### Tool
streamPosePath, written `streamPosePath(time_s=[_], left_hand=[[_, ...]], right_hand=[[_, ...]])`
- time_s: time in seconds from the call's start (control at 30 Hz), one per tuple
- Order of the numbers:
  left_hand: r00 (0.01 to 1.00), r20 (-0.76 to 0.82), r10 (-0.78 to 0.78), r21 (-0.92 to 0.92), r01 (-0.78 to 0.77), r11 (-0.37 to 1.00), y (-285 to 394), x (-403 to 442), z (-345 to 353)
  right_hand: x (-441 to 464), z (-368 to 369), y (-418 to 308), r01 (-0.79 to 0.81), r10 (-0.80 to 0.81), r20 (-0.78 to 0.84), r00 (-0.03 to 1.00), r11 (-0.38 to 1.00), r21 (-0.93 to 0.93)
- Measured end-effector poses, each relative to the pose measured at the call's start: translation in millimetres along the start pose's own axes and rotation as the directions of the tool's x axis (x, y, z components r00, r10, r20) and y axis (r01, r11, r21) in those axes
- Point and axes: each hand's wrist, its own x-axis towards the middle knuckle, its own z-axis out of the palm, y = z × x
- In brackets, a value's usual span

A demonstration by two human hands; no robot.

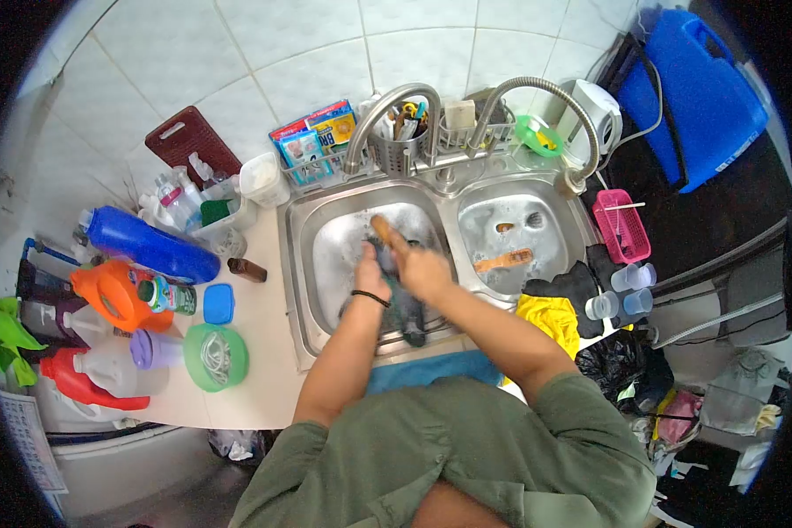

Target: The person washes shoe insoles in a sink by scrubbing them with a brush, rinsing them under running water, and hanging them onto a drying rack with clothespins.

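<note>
Over the left basin of the steel sink [295, 264], my right hand [424, 271] is wrapped round a wooden-handled brush [383, 231], slightly blurred. My left hand [371, 273], with a dark band at the wrist, is beside it against a dark, wet item [407, 308], which looks like a shoe. The fingers of my left hand are partly hidden, and the item's upper part is covered by my hands. Suds lie in the basin. In the right basin rests a second wooden brush [504, 260].
Two curved faucets [405, 92] rise behind the basins. Bottles, including a blue one [154, 242] and an orange one [114, 290], and a green bowl [216, 356] stand left. A yellow cloth [547, 324], plastic cups [632, 277] and a pink basket [620, 224] are right.
</note>
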Motion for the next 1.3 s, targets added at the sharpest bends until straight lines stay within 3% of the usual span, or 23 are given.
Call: streamPosePath(time_s=[0.07, 0.1, 0.2, 0.23, 0.37, 0.43, 0.53, 0.63, 0.73, 0.77, 0.87, 0.9, 0.97, 1.0, 1.07, 1.1, 1.17, 1.2, 1.23, 1.3], left_hand=[[0.985, -0.012, -0.172, -0.11, 0.169, 0.979, 40.5, -2.0, -7.5], [0.968, 0.018, -0.249, -0.194, 0.248, 0.949, 54.7, -9.1, -5.6], [0.994, 0.11, -0.005, -0.007, 0.005, 1.0, 4.5, 16.0, -18.9], [0.997, 0.054, 0.047, 0.069, -0.051, 0.996, -15.5, 23.5, -19.6], [0.966, 0.207, -0.153, -0.164, 0.188, 0.968, 7.7, 7.0, -18.8], [0.971, 0.142, -0.192, -0.137, 0.211, 0.968, 29.5, 6.2, -29.1], [0.97, 0.083, -0.228, -0.218, 0.241, 0.946, 41.9, 10.8, -44.0], [0.97, 0.133, -0.203, -0.333, 0.237, 0.913, 35.3, 26.7, -66.7], [0.971, 0.131, -0.199, -0.357, 0.234, 0.904, 33.0, 26.5, -68.9], [0.97, 0.123, -0.21, -0.34, 0.24, 0.909, 35.5, 24.9, -65.5], [0.958, 0.086, -0.274, -0.342, 0.286, 0.895, 33.4, 30.1, -57.9], [0.951, 0.072, -0.301, -0.352, 0.306, 0.884, 30.7, 31.9, -53.9], [0.951, 0.16, -0.265, -0.235, 0.298, 0.925, -10.1, 49.3, -50.6], [0.945, 0.214, -0.246, -0.209, 0.29, 0.934, -28.5, 51.7, -42.8], [0.965, -0.124, -0.232, 0.14, 0.249, 0.958, -28.6, 22.8, -6.6], [0.965, -0.105, -0.238, 0.06, 0.245, 0.968, -13.6, 13.9, -1.5], [0.958, 0.082, -0.274, -0.17, 0.285, 0.943, 1.0, 22.6, -18.0], [0.93, 0.249, -0.27, -0.303, 0.34, 0.89, 11.2, 23.0, -22.9], [0.947, 0.133, -0.292, -0.296, 0.319, 0.9, 20.7, 14.2, -21.1], [0.961, 0.096, -0.259, -0.246, 0.275, 0.929, -1.5, 28.4, -21.6]], right_hand=[[-34.0, -16.2, -17.2, 0.066, -0.065, 0.178, 0.982, 0.998, 0.002], [-38.1, -14.3, -15.6, 0.07, -0.077, 0.182, 0.98, 0.997, 0.044], [-9.7, -0.3, -2.6, 0.065, -0.07, 0.078, 0.995, 0.996, 0.067], [3.8, -1.9, -1.6, 0.027, -0.026, -0.011, 1.0, 1.0, 0.015], [48.7, 13.2, 11.1, -0.28, 0.268, 0.085, 0.96, 0.942, 0.186], [53.3, 38.5, 24.5, -0.424, 0.418, 0.081, 0.905, 0.869, 0.256], [42.8, 87.1, 54.6, -0.436, 0.408, 0.177, 0.895, 0.885, 0.165], [24.6, 89.2, 59.0, -0.3, 0.231, 0.325, 0.917, 0.937, 0.181], [31.8, 74.9, 46.5, -0.346, 0.242, 0.322, 0.915, 0.88, 0.324], [23.8, 68.6, 39.6, -0.272, 0.179, 0.275, 0.945, 0.896, 0.352], [-14.6, 0.8, -9.0, -0.044, -0.003, 0.333, 0.943, 0.99, 0.133], [-11.2, 8.6, -2.3, 0.014, -0.033, 0.293, 0.955, 0.998, 0.065], [-1.8, 30.6, 14.4, 0.118, -0.099, 0.227, 0.969, 0.99, -0.072], [10.8, 22.0, 14.4, -0.006, 0.015, 0.13, 0.991, 0.998, -0.065], [31.5, 33.6, 33.8, -0.163, 0.162, 0.075, 0.984, 0.987, 0.013], [26.3, 31.0, 30.2, -0.134, 0.131, 0.09, 0.987, 0.99, 0.03], [-4.4, 14.2, 15.5, -0.077, 0.069, 0.124, 0.99, 0.996, 0.053], [-17.3, 9.9, 14.4, 0.061, -0.071, 0.131, 0.989, 0.995, 0.076], [-24.2, 15.8, 15.2, 0.083, -0.089, 0.162, 0.983, 0.996, 0.043], [-19.1, 16.2, 14.0, 0.069, -0.066, 0.153, 0.986, 0.998, -0.013]])
